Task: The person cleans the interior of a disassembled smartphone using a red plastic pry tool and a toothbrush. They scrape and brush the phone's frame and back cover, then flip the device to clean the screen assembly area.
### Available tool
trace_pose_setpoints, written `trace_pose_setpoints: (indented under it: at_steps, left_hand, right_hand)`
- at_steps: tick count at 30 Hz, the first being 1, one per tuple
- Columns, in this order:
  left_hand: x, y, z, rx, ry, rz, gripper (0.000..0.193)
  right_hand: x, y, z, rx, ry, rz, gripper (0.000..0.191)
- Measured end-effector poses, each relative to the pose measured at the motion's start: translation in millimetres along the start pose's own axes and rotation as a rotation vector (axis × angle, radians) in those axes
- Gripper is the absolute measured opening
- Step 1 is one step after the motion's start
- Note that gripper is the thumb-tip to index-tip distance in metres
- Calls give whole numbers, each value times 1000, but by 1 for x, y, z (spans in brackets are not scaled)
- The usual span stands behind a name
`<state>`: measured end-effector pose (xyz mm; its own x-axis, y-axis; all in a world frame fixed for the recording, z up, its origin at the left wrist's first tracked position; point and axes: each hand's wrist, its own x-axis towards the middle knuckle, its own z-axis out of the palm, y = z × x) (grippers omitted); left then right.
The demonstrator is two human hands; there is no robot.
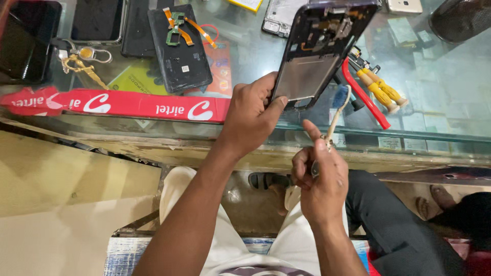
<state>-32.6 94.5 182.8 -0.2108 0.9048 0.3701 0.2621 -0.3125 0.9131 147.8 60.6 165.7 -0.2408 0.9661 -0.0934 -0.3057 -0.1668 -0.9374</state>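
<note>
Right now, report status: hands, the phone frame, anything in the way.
Left hand grips opened phone frame by lower edge. Right hand holds toothbrush, bristles beside frame. Screwdrivers lie just behind.

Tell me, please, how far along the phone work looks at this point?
Done: the phone frame is opened, its insides exposed. In hand: the left hand holds it over the glass counter while the right hand holds a toothbrush at its lower edge. Left: the back panel lies apart.
</note>
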Motion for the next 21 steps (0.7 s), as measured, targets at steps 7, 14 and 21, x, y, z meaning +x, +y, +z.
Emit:
trace_pose_setpoints:
  at_steps: [7, 14, 21]
  left_hand:
    - [-3, -1, -2, 64, 105, 201, 7]
    - [-8, -2, 5, -87, 110, 60, 21]
    - [-15, 3, -6, 14, 95, 60, 16]
  right_hand:
    - [-26, -12, -8, -783, 133, -402, 41]
    - [-24, -15, -2, -1049, 12, -521, 38]
    - [-26, -15, 0, -1144, -18, -505, 45]
